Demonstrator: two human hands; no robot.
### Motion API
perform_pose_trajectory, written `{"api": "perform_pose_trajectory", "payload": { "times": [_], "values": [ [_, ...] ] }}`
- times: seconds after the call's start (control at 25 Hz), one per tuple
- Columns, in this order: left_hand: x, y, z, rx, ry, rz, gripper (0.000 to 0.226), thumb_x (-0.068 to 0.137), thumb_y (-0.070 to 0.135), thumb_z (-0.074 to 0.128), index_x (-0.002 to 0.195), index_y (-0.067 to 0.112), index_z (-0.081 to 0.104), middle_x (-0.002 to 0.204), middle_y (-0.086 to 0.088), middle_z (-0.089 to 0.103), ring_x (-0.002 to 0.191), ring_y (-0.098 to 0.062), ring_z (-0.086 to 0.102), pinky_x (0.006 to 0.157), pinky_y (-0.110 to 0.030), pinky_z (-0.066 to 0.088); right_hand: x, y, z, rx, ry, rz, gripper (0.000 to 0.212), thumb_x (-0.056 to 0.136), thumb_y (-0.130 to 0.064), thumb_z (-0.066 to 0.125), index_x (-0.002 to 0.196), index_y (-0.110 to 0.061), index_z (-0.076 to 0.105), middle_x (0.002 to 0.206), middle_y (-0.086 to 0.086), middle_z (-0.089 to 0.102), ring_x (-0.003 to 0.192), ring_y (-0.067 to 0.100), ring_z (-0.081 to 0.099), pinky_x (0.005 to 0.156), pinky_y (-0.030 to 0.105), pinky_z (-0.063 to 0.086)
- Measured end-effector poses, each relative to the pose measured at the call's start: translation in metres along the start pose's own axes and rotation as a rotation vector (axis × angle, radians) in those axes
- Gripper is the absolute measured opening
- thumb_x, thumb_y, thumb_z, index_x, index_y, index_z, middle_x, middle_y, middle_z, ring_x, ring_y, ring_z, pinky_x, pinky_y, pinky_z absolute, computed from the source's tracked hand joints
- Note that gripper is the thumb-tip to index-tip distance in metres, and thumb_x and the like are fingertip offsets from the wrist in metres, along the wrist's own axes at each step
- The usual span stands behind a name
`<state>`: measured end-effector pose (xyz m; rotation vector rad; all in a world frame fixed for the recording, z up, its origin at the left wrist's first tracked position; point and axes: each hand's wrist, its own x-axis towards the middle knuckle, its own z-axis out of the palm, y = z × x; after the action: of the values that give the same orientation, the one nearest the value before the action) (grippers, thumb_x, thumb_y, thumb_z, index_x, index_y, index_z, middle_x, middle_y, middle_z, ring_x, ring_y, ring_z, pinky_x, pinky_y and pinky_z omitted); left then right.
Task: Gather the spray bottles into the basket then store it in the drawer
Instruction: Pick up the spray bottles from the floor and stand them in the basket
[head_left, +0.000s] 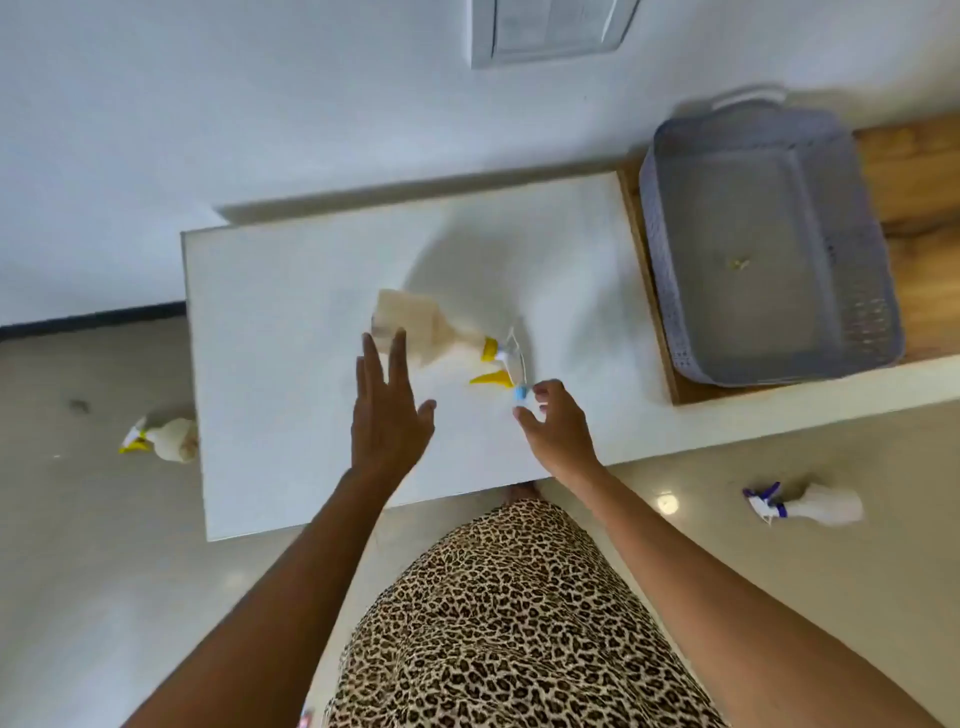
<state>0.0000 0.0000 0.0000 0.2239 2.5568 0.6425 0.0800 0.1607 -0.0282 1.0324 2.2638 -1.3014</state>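
A cream spray bottle (426, 332) with a yellow trigger lies on its side in the middle of the white table (291, 322), nozzle pointing right. My left hand (387, 410) hovers flat with fingers spread just below the bottle's base, holding nothing. My right hand (558, 426) has its fingers curled apart right beside the bottle's blue nozzle tip (520, 395); no grip shows. An empty grey perforated basket (670, 270) sits on the wooden surface (919, 171) to the right. Two more spray bottles lie on the floor: a yellow-trigger one (166, 439) at the left, a purple-trigger one (810, 504) at the right.
The white table stands against a white wall (208, 104), joined on the right to a lower wooden top. Beige tiled floor (78, 545) surrounds it. A grey-framed panel (550, 31) is on the wall above. My leopard-print clothing (509, 623) fills the bottom centre.
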Motion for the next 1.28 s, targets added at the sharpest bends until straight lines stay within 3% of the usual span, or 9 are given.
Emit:
{"api": "perform_pose_trajectory", "payload": {
  "times": [0.16, 0.4, 0.64, 0.76, 0.84, 0.92, 1.0, 1.08, 1.28],
  "values": [
    [0.037, -0.002, 0.018, 0.003, 0.164, -0.012, 0.097, 0.074, 0.014, 0.074, 0.146, 0.029, 0.01, 0.156, -0.018, 0.0, 0.141, -0.038, 0.017, 0.09, -0.051, 0.047, 0.043, -0.001, 0.013, 0.065, 0.091, 0.053, 0.028, 0.084, -0.014, 0.06, 0.107, -0.002, 0.051, 0.111, 0.018, 0.057, 0.101, 0.031, 0.056, 0.078, 0.029, 0.041],
    [0.049, 0.008, 0.035, -0.14, 0.392, -0.081, 0.084, 0.065, 0.014, 0.079, 0.136, 0.018, 0.034, 0.135, -0.02, 0.034, 0.122, -0.035, 0.041, 0.094, -0.044, 0.045, 0.06, -0.003, 0.017, 0.364, 0.168, 0.241, 0.023, 0.084, -0.018, 0.061, 0.103, -0.007, 0.055, 0.101, 0.01, 0.06, 0.088, 0.023, 0.056, 0.071, 0.027, 0.041],
    [0.059, 0.04, 0.022, -0.325, 0.381, -0.062, 0.076, 0.066, 0.027, 0.079, 0.129, 0.018, 0.037, 0.132, -0.007, 0.047, 0.119, -0.022, 0.044, 0.089, -0.024, 0.04, 0.041, -0.023, -0.043, 0.583, 0.338, 0.121, 0.016, 0.082, -0.016, 0.065, 0.095, -0.02, 0.057, 0.086, -0.014, 0.057, 0.088, 0.01, 0.055, 0.06, 0.003, 0.042],
    [0.059, 0.081, 0.016, -0.553, 0.294, -0.041, 0.075, 0.066, 0.031, 0.08, 0.127, 0.025, 0.036, 0.13, -0.004, 0.051, 0.116, -0.024, 0.052, 0.092, -0.036, 0.05, 0.023, -0.046, -0.097, 0.775, 0.427, -0.052, 0.023, 0.081, -0.022, 0.069, 0.087, -0.032, 0.049, 0.092, -0.013, 0.056, 0.1, 0.013, 0.056, 0.077, 0.012, 0.049],
    [0.058, 0.118, 0.015, -0.703, 0.192, -0.045, 0.07, 0.066, 0.035, 0.08, 0.123, 0.033, 0.038, 0.121, 0.001, 0.055, 0.106, -0.021, 0.06, 0.081, -0.029, 0.056, 0.009, -0.06, -0.134, 0.865, 0.45, -0.19, 0.028, 0.078, -0.028, 0.072, 0.092, -0.034, 0.048, 0.1, -0.011, 0.058, 0.11, 0.017, 0.056, 0.086, 0.025, 0.054],
    [0.056, 0.157, 0.016, -0.864, 0.053, -0.06, 0.064, 0.065, 0.038, 0.079, 0.117, 0.039, 0.042, 0.114, 0.002, 0.058, 0.095, -0.013, 0.065, 0.07, -0.019, 0.055, -0.005, -0.069, -0.168, 0.831, 0.438, -0.345, 0.044, 0.071, -0.027, 0.076, 0.102, -0.034, 0.047, 0.113, -0.01, 0.058, 0.116, 0.014, 0.055, 0.096, 0.029, 0.05],
    [0.053, 0.189, 0.017, -1.007, -0.116, -0.074, 0.061, 0.061, 0.041, 0.077, 0.114, 0.037, 0.047, 0.114, -0.007, 0.063, 0.089, -0.013, 0.067, 0.074, -0.025, 0.055, -0.016, -0.071, -0.203, 0.66, 0.435, -0.466, 0.064, 0.066, -0.016, 0.081, 0.117, -0.027, 0.044, 0.127, -0.004, 0.052, 0.123, 0.015, 0.05, 0.105, 0.039, 0.043],
    [0.05, 0.216, 0.021, -1.026, -0.262, -0.081, 0.06, 0.061, 0.041, 0.076, 0.114, 0.035, 0.05, 0.115, -0.013, 0.064, 0.092, -0.017, 0.067, 0.079, -0.031, 0.055, -0.021, -0.068, -0.237, 0.521, 0.451, -0.486, 0.071, 0.064, -0.011, 0.082, 0.123, -0.023, 0.043, 0.13, 0.004, 0.043, 0.122, 0.019, 0.049, 0.103, 0.045, 0.044],
    [0.054, 0.268, 0.044, -0.793, -0.57, 0.048, 0.041, 0.082, 0.042, 0.06, 0.12, 0.038, 0.046, 0.132, -0.006, 0.056, 0.11, -0.017, 0.057, 0.082, -0.024, 0.052, -0.016, -0.048, -0.285, 0.373, 0.526, -0.464, 0.048, 0.07, -0.004, 0.072, 0.109, -0.023, 0.053, 0.134, 0.02, 0.038, 0.114, 0.03, 0.054, 0.093, 0.045, 0.053]
  ]
}}
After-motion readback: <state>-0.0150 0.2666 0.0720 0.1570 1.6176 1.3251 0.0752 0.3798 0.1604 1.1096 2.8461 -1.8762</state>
